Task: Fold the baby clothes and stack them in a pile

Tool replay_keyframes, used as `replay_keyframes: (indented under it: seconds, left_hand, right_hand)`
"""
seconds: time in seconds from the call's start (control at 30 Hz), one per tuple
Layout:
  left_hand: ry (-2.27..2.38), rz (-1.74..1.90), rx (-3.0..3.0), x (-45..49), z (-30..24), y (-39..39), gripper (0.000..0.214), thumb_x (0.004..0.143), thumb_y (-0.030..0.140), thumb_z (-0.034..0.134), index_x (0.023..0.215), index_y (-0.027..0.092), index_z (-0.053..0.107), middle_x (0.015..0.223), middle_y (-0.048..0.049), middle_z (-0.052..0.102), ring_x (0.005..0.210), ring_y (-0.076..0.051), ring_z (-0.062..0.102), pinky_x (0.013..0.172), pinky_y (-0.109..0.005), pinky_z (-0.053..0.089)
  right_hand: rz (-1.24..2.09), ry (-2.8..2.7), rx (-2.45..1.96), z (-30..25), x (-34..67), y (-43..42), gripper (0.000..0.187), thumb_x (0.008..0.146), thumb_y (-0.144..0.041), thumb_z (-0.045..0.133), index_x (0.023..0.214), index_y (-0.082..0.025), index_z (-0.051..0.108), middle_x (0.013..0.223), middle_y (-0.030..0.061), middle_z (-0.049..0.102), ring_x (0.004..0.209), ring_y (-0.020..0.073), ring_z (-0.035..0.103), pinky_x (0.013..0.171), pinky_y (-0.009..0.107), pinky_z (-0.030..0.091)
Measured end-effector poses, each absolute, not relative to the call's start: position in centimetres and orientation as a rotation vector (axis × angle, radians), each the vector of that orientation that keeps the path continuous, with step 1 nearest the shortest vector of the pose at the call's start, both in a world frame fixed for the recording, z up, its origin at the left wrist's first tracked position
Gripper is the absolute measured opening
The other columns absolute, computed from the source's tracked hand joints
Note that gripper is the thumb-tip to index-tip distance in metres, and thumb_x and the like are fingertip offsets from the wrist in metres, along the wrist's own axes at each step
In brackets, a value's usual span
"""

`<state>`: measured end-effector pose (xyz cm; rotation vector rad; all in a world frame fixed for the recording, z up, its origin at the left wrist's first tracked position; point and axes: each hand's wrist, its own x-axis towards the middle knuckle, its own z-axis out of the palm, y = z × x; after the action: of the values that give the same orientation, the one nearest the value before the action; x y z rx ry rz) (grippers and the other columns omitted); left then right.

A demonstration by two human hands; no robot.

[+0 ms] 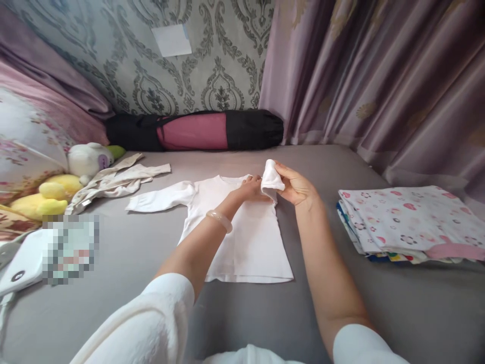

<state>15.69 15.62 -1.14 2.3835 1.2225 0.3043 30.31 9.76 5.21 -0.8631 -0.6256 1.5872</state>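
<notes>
Scroll-patterned wallpaper (223, 71) is seen beyond a smooth grey sheet (125, 263), where a flared white shirt (261, 242) is spread flat. One soft, bunched sleeve (271, 177) is pinched in the right hand (297, 187); the left hand (250, 190) is laid on the shirt, its grip cannot be told.

2 hands (253, 190) (298, 188), 1 laid-out shirt (261, 242), 1 bracelet (220, 219), 1 folded stack (413, 220), 1 long bag (195, 131).

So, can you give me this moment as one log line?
left hand: on shirt | right hand: holding raised sleeve | other sleeve: outstretched on bed | folded stack: at right
</notes>
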Motion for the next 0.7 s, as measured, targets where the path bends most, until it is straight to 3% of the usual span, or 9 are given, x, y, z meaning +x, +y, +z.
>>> replay_keyframes:
  seconds: [0.13, 0.23, 0.33, 0.47, 0.57, 0.7]
  left_hand:
    - [1.134, 0.697, 1.917, 12.4, -1.5, 15.1, 0.043, 0.077, 0.034, 0.068, 0.116, 0.018, 0.063, 0.115, -0.0100, 0.065, 0.105, -0.026, 0.060, 0.094, -0.039, 0.048]
    - [1.294, 0.921, 1.454, 9.5, -1.6, 13.6, 0.035, 0.087, 0.034, 0.057, 0.113, 0.012, 0.060, 0.109, -0.0129, 0.066, 0.090, -0.020, 0.065, 0.081, -0.032, 0.052]
    - [1.318, 1.036, 1.163, 7.2, -1.9, 12.1, 0.038, 0.094, 0.043, 0.049, 0.108, 0.009, 0.059, 0.102, -0.0139, 0.066, 0.081, -0.016, 0.066, 0.073, -0.028, 0.054]
    - [1.269, 1.107, 0.992, 5.7, -2.5, 11.0, 0.051, 0.095, 0.057, 0.041, 0.109, 0.011, 0.058, 0.093, -0.0120, 0.067, 0.080, -0.017, 0.067, 0.071, -0.027, 0.055]
    - [1.279, 1.128, 1.023, 5.4, -2.9, 10.6, 0.054, 0.091, 0.061, 0.049, 0.115, 0.012, 0.057, 0.092, -0.0104, 0.066, 0.082, -0.018, 0.068, 0.071, -0.027, 0.055]
    - [1.437, 1.169, 1.138, 5.4, -3.4, 10.6, 0.059, 0.082, 0.052, 0.068, 0.126, 0.016, 0.051, 0.090, -0.0041, 0.065, 0.071, -0.014, 0.068, 0.068, -0.023, 0.052]
  right_hand:
    - [1.576, -0.439, -0.946, 4.9, 28.2, 9.8, 0.017, 0.081, -0.002, 0.062, 0.084, -0.018, 0.063, 0.074, -0.0013, 0.070, 0.066, 0.0118, 0.066, 0.063, 0.023, 0.058]
    - [1.529, -0.457, -1.017, 4.2, 26.4, 9.7, 0.021, 0.084, 0.000, 0.055, 0.093, -0.019, 0.061, 0.076, -0.0012, 0.070, 0.072, 0.0122, 0.068, 0.071, 0.025, 0.058]
    - [1.597, -0.711, -1.003, 3.6, 25.1, 9.0, 0.030, 0.090, -0.009, 0.051, 0.119, -0.018, 0.057, 0.104, 0.0052, 0.073, 0.097, 0.0139, 0.069, 0.091, 0.029, 0.053]
    - [1.650, -1.103, -1.071, 3.4, 24.9, 8.2, 0.048, 0.095, -0.028, 0.051, 0.141, -0.018, 0.042, 0.144, 0.0145, 0.052, 0.131, 0.0178, 0.051, 0.112, 0.038, 0.036]
    - [1.568, -1.056, -1.153, 3.3, 26.1, 8.5, 0.048, 0.095, -0.031, 0.052, 0.140, -0.017, 0.043, 0.148, 0.0157, 0.047, 0.133, 0.0180, 0.049, 0.115, 0.037, 0.032]
    - [1.472, -0.923, -1.162, 3.0, 28.8, 9.3, 0.033, 0.096, -0.036, 0.051, 0.124, -0.020, 0.054, 0.142, 0.0148, 0.054, 0.125, 0.0196, 0.057, 0.111, 0.040, 0.038]
